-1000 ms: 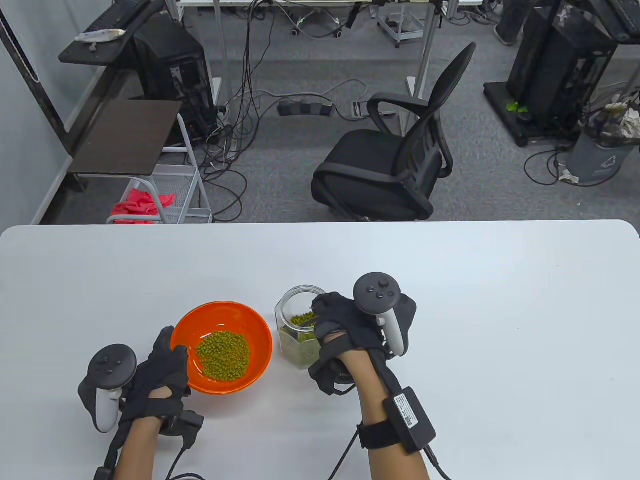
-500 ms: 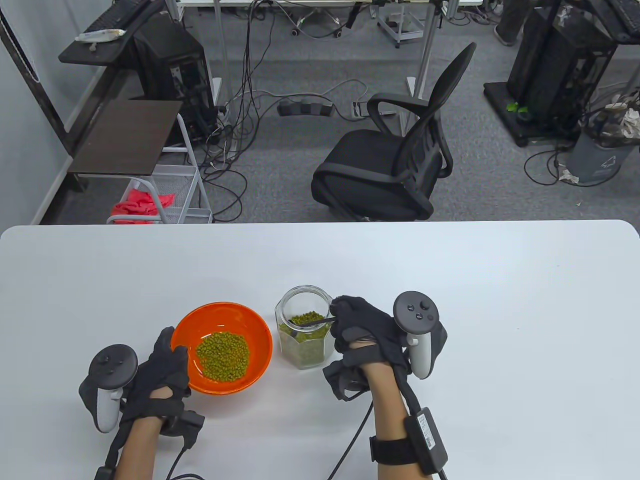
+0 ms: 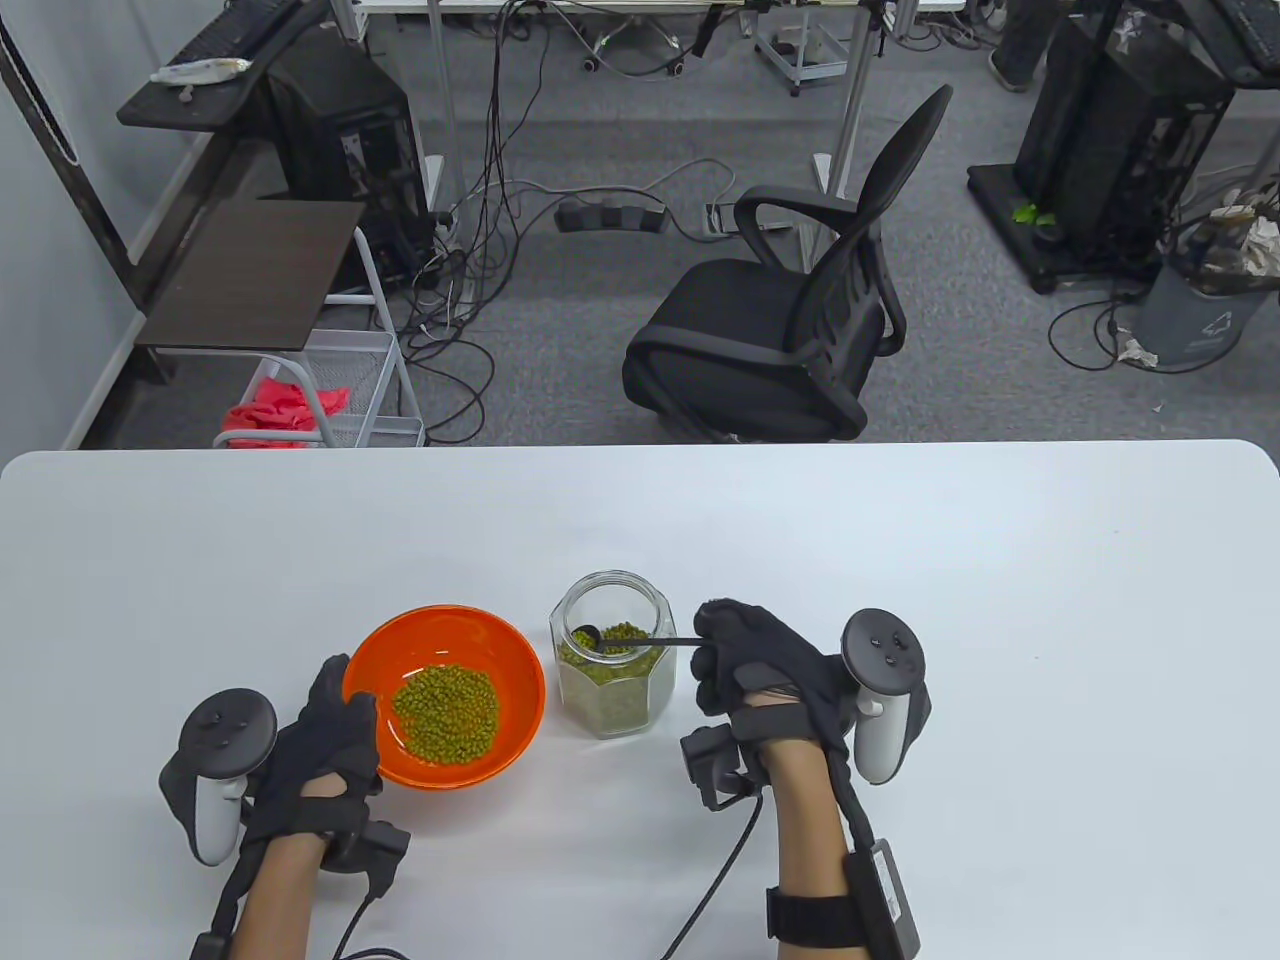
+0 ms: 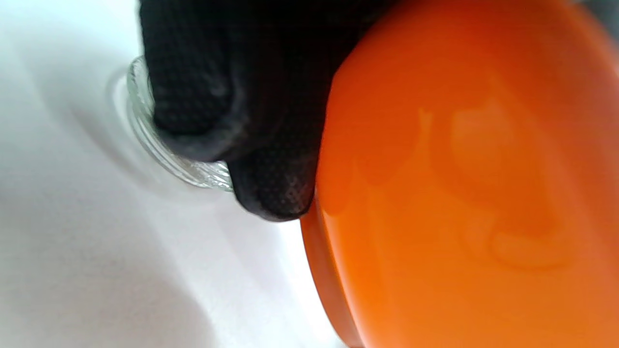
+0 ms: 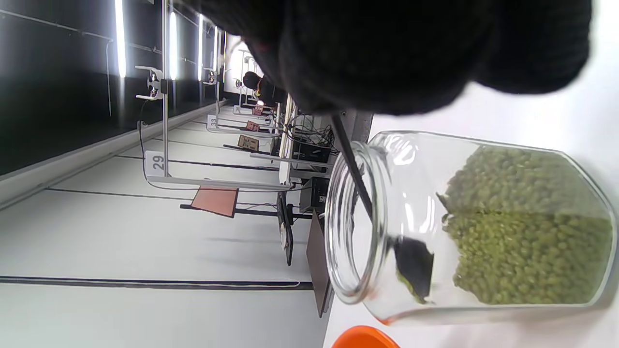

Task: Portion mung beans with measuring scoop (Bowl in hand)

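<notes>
Scoop's thin black handle (image 3: 655,643) lies level from the gripping right hand (image 3: 760,665) leftward into the clear glass jar (image 3: 612,668), toward the orange plastic bowl (image 3: 400,640) the left hand (image 3: 320,740) holds.

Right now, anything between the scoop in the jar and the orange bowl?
Only the clear glass jar itself: the black measuring scoop, held by the right hand, sits inside the mouth and must clear the rim. Beyond that, bare table lies between the jar and the orange bowl, held by the left hand.
</notes>
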{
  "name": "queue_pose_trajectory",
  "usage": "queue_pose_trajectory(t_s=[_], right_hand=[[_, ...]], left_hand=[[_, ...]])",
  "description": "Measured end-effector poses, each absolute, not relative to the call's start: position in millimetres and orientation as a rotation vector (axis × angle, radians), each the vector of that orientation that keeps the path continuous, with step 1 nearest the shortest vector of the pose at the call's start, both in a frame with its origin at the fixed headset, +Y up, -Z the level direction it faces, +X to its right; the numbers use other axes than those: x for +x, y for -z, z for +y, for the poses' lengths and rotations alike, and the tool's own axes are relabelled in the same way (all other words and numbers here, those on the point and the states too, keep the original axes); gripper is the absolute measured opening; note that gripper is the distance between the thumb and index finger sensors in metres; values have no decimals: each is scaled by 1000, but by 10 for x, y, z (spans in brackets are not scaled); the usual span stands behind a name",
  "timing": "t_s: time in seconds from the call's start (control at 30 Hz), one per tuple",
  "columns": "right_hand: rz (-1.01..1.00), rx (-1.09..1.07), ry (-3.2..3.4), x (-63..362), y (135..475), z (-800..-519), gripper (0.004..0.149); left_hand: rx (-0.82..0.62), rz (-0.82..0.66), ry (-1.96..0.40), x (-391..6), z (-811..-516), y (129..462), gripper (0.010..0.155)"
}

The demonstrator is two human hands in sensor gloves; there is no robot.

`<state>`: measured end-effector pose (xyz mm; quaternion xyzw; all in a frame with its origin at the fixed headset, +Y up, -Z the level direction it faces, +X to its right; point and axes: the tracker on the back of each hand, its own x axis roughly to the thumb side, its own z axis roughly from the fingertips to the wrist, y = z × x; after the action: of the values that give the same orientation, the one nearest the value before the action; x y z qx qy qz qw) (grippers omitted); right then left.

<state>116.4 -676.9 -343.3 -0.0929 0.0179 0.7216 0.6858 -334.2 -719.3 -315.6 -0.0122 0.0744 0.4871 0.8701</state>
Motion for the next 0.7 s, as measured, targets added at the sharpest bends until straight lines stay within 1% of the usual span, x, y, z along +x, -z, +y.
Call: queue_pose_trajectory(t_s=[0.27,0.7], right_hand=[[47,-222,-1557,1249,3430,-6803,40],[1,-207,-1507,1376,3363,-6701,40]], left_hand=[[-26,154,-1016,-3333,-7194,3157,64],[-29,153,-1019,-3324,-7199,3158,64]])
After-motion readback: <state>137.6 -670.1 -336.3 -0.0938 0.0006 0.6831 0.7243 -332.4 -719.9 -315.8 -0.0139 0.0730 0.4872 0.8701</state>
